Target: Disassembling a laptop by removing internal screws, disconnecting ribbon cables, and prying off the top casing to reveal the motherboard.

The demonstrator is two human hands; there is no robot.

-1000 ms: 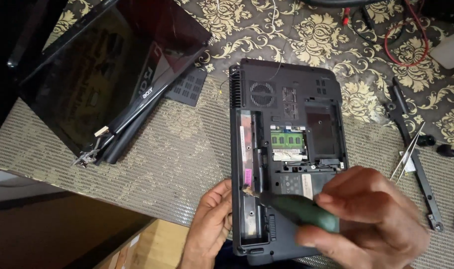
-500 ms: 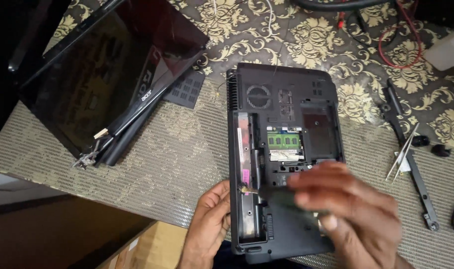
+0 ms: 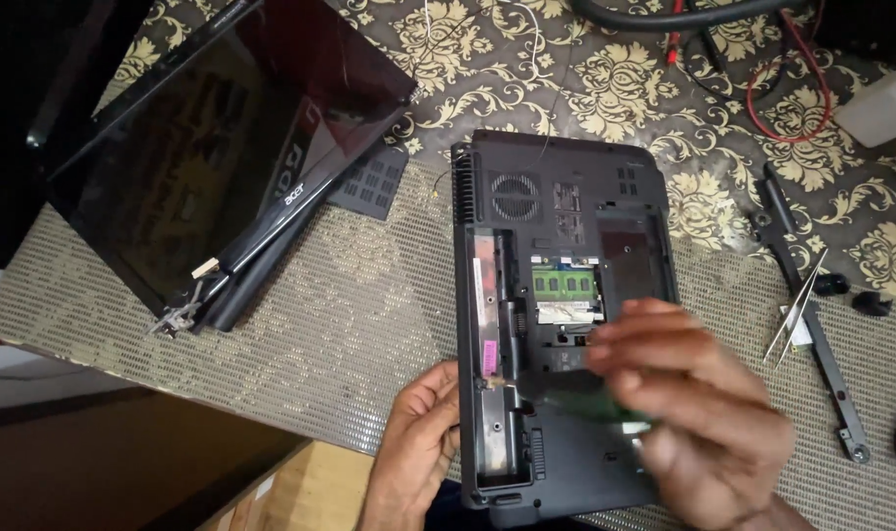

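A dark laptop base lies upside down on the mat, its bottom covers off and a green memory module exposed. My left hand rests against the base's near left edge, fingers curled on the side wall. My right hand, blurred by motion, hovers over the base's near right part and grips a green-handled screwdriver whose shaft points left toward the open bay.
A detached laptop screen with hinges lies at the left. A keyboard piece sits beside it. Tweezers and a black strip lie at the right, cables at the back. A cardboard box stands near.
My right hand with the screwdriver has shifted slightly up and left over the base. The left hand has stayed on the base's edge.
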